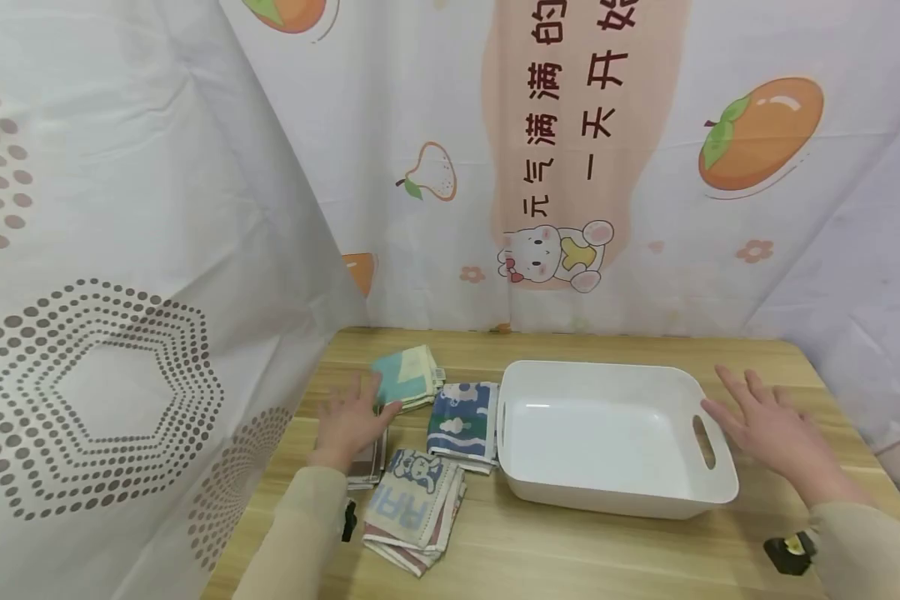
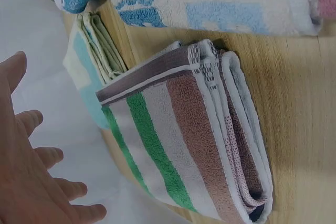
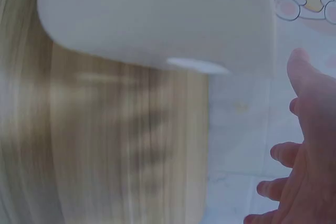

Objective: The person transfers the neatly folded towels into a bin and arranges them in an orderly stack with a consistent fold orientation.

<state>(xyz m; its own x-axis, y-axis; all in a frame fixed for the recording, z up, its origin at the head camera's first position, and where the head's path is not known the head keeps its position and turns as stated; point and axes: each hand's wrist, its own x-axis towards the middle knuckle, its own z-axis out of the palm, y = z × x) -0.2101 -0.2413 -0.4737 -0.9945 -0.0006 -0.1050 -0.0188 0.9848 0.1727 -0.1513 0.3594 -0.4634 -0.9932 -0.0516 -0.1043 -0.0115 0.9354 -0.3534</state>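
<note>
My left hand (image 1: 351, 423) hovers with spread fingers over a folded striped towel (image 2: 173, 140) in brown, green and white, which it partly hides in the head view. Close by lie a teal and cream towel (image 1: 407, 375), a blue patterned towel (image 1: 462, 421) and a beige towel with blue letters and a bear (image 1: 412, 500), all folded. A white basin (image 1: 607, 425) with handle slots stands right of the towels. Beside its right handle is my right hand (image 1: 776, 433), fingers spread and holding nothing. In the right wrist view this hand (image 3: 310, 156) appears apart from the basin.
A wooden table (image 1: 540, 550) carries everything. White printed curtains (image 1: 420, 167) hang behind it and along the left side (image 1: 120, 250). Dark straps (image 1: 790, 554) sit at both wrists.
</note>
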